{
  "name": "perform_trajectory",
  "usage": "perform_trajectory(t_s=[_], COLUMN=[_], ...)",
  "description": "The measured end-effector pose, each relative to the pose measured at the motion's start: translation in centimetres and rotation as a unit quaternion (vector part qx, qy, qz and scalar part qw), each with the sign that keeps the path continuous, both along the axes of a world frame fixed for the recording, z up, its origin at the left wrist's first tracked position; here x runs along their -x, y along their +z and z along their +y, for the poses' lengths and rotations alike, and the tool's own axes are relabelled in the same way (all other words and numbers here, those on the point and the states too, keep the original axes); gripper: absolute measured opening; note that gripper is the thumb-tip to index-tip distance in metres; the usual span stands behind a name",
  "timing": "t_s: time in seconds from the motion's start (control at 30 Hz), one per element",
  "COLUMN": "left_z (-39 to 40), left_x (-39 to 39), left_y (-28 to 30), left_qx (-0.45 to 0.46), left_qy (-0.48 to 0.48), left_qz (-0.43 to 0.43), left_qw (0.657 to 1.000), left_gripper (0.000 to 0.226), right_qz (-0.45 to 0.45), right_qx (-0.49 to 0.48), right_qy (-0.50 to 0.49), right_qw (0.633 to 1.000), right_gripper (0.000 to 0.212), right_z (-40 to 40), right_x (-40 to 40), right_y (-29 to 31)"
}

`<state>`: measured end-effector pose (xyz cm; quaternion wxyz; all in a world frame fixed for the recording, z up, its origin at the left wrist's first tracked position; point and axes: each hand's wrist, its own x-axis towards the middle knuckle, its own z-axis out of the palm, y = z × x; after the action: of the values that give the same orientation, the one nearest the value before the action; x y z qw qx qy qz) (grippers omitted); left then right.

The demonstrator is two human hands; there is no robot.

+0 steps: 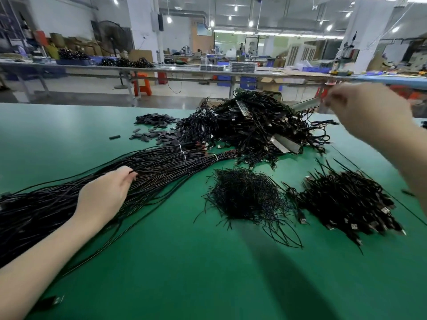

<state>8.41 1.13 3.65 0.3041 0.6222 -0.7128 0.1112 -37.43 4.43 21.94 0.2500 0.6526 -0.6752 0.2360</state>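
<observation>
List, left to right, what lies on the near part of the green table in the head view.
The long black cable bundle held by the left hand → heap of thin black wires → heap of USB-ended cables.

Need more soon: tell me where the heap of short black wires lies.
Head view, centre of the table: the short-wire heap lies between the long cable bundle on its left and the USB-plug pile on its right.

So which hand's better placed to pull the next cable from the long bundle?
Left. The left hand rests on the cable bundle, fingers curled into its strands; the right hand is raised, away from it.
</observation>
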Motion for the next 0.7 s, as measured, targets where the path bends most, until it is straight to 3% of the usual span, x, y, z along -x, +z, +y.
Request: perform_trajectory(t_s=[0.07, 0.2, 0.3, 0.37, 0.43, 0.47, 0.53, 0.6, 0.7], left_z=[0.3, 0.9, 1.0, 0.9, 0.9, 0.9, 1.0, 0.9, 0.3], left_x=[1.6, 6.0, 9.8, 12.4, 15.1, 16.3, 18.3, 19.4, 19.8], left_y=[1.1, 3.3, 4.7, 5.6, 6.5, 6.9, 7.6, 8.1, 8.6], left_qx=[-0.027, 0.036, 0.003, -0.067, -0.161, -0.199, -0.229, -0.206, -0.138], left_qy=[-0.024, -0.073, -0.172, -0.225, -0.292, -0.326, -0.392, -0.450, -0.469], left_qz=[0.049, 0.056, 0.219, 0.308, 0.374, 0.375, 0.307, 0.239, 0.198], left_qw=[0.998, 0.995, 0.960, 0.922, 0.865, 0.844, 0.837, 0.835, 0.850], left_gripper=[0.045, 0.028, 0.021, 0.022, 0.022, 0.023, 0.025, 0.026, 0.028], right_qz=[0.023, 0.051, 0.039, 0.036, -0.105, -0.211, -0.341, -0.378, -0.317], right_qx=[-0.131, -0.386, -0.456, -0.412, -0.277, -0.206, -0.141, -0.122, -0.070], right_qy=[-0.062, -0.146, -0.159, -0.152, -0.052, 0.036, 0.186, 0.234, 0.218], right_qw=[0.989, 0.910, 0.875, 0.898, 0.954, 0.955, 0.910, 0.887, 0.920], right_gripper=[0.027, 0.018, 0.020, 0.027, 0.045, 0.055, 0.065, 0.056, 0.027], right_z=[0.9, 4.0, 6.4, 6.8, 6.6, 6.5, 5.9, 4.8, 3.2], right_x=[1.8, 3.2, 2.2, 0.8, -1.4, -3.0, -6.1, -7.7, -8.2], right_y=[-2.8, -10.7, -15.6, -16.7, -16.0, -14.8, -12.1, -10.3, -9.1])
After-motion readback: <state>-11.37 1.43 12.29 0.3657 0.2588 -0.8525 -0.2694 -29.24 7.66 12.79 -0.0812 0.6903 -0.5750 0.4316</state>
